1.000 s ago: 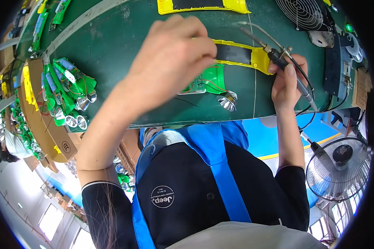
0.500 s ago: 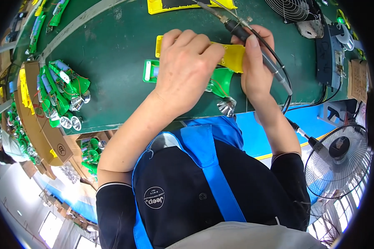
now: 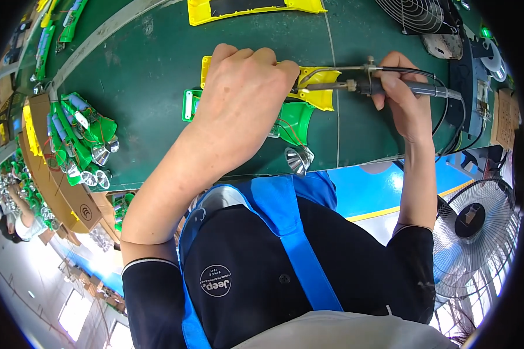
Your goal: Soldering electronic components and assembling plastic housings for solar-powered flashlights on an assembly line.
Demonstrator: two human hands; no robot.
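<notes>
My left hand point(image 3: 239, 107) lies over a yellow plastic shell point(image 3: 324, 100), its fingers curled and their tips hidden behind the hand. Nearer to me, partly under this hand, is a green shell point(image 3: 298, 119) with thin red and dark wires leading to a silver reflector cup point(image 3: 297, 160). In my right hand point(image 3: 406, 96) is a soldering iron point(image 3: 364, 87), gripped like a pen and lying almost level. A thin metal feed tube point(image 3: 335, 68) is clamped alongside it. The iron's front end reaches over the yellow shell toward my left fingers; its very tip is hidden.
Green shells with reflectors point(image 3: 90, 136) are heaped at the left, beside a cardboard box point(image 3: 58, 168). Another yellow shell point(image 3: 256, 13) lies at the far edge. A wire-guarded fan point(image 3: 416, 14) and a dark box-shaped unit point(image 3: 477, 87) stand right; a floor fan point(image 3: 471, 227) is below.
The soldering iron has swung from pointing up and away to lying nearly level, its front end now over the yellow shell. My right hand has moved right and the view has shifted slightly.
</notes>
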